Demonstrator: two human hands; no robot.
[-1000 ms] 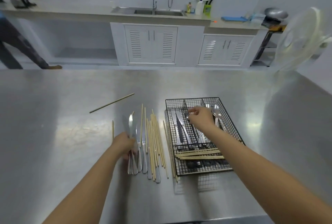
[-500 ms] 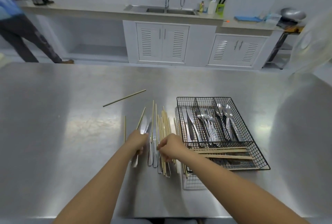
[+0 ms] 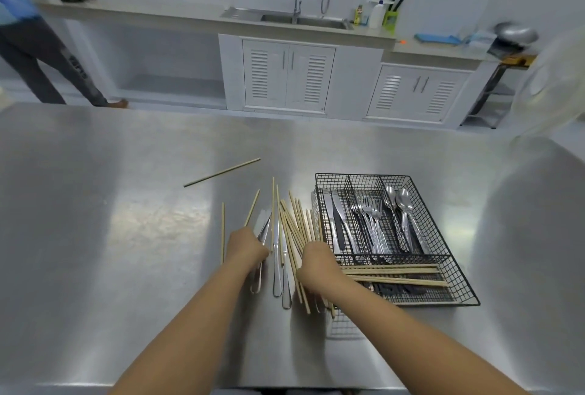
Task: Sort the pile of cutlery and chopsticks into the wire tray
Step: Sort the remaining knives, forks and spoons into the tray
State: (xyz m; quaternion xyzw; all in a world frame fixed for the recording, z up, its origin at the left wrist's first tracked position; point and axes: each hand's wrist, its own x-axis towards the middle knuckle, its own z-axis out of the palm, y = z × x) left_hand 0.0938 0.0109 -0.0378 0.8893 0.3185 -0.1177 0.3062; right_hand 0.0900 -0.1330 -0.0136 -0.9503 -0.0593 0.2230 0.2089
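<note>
Both hands are down on the pile at the near middle of the steel table [image 3: 126, 204]. The left hand [image 3: 245, 247] is curled over a chopstick [image 3: 252, 207] that angles up and away from it, with a knife [image 3: 264, 230] just beside its knuckles; whether the fingers actually pinch either one I cannot tell, since I only see the back of the hand. The right hand [image 3: 316, 263] rests palm-down on the loose chopsticks [image 3: 292, 220], fingers folded under and hidden, so I cannot tell its grip either. Between the two hands lie two more knives [image 3: 278, 255], handles toward me. One chopstick [image 3: 223, 230] lies just left of the left hand, and a stray chopstick [image 3: 221, 172] sits well apart on the far left, diagonal. The wire tray [image 3: 462, 271] stands just right of the pile, touching or nearly touching the outermost sticks. Its three long compartments hold sorted knives [image 3: 337, 220] on the left, forks [image 3: 368, 214] in the middle and spoons [image 3: 402, 204] on the right (all handles toward me). The crosswise near compartment holds sorted chopsticks [image 3: 395, 274] lying sideways over something dark I cannot make out.
</note>
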